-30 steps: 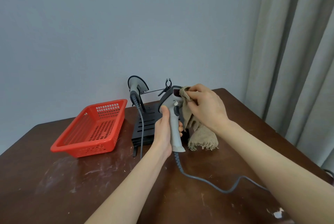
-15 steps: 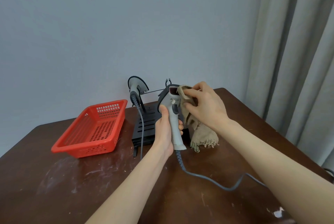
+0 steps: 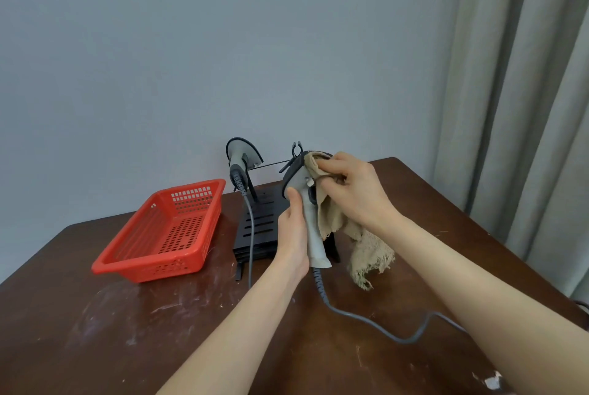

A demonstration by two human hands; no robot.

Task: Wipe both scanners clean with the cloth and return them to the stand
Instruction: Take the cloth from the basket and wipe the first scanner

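Note:
My left hand (image 3: 291, 232) grips the grey handle of a barcode scanner (image 3: 310, 219), held upright above the table in front of the black stand (image 3: 259, 222). My right hand (image 3: 349, 190) pinches a beige frayed cloth (image 3: 366, 246) and presses it over the scanner's dark head; the rest of the cloth hangs down to the right. The scanner's grey cable (image 3: 376, 323) trails across the table to the right. A second grey scanner (image 3: 240, 157) hangs on the stand's left hook, its cable dropping over the stand.
A red perforated plastic basket (image 3: 165, 232) sits left of the stand on the dark brown table (image 3: 127, 324). A grey wall is close behind, and a grey curtain (image 3: 526, 107) hangs at the right. The table's right edge runs near my right forearm.
My right hand has slid the cloth leftward and up over the scanner's head. The left hand holds the handle as before, tilted slightly.

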